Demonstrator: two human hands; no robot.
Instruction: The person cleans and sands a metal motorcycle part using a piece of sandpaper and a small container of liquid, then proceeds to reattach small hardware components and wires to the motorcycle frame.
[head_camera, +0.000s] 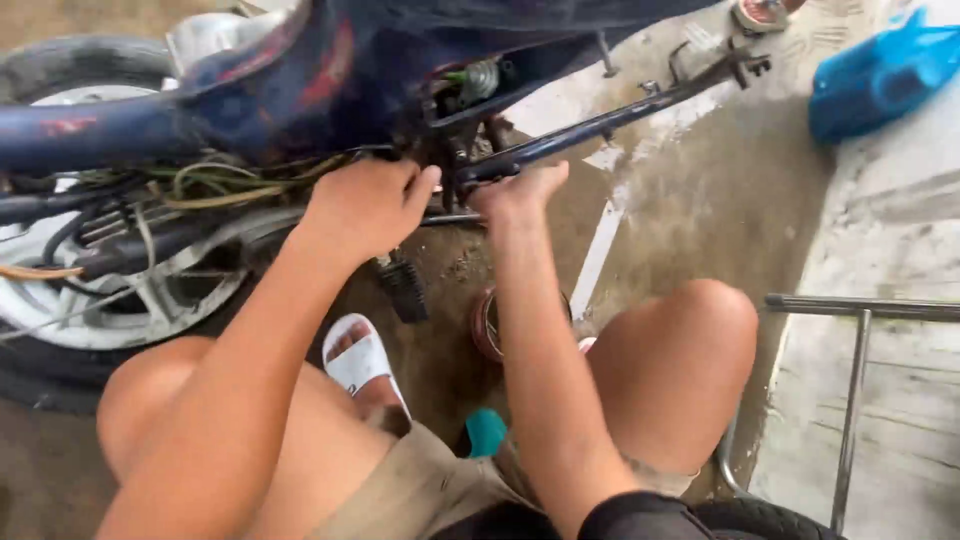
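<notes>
— Left hand (365, 205)?
— Curled around parts under the blue motorbike frame (280, 90), beside the wires (215, 180).
— Right hand (515, 190)?
— Fingers closed at the dark bar (600, 125). Bike stripped, nothing refitted.

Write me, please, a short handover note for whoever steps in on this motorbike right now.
Left hand: knuckles up, fingers curled in under the blue frame, beside the loose wires.
Right hand: pressed against the dark metal bar where it meets the frame; grip hidden.
Round tin on the ground between the feet; blue container far right.
Done and left: cannot tell; the fastening is hidden behind both hands.
</notes>
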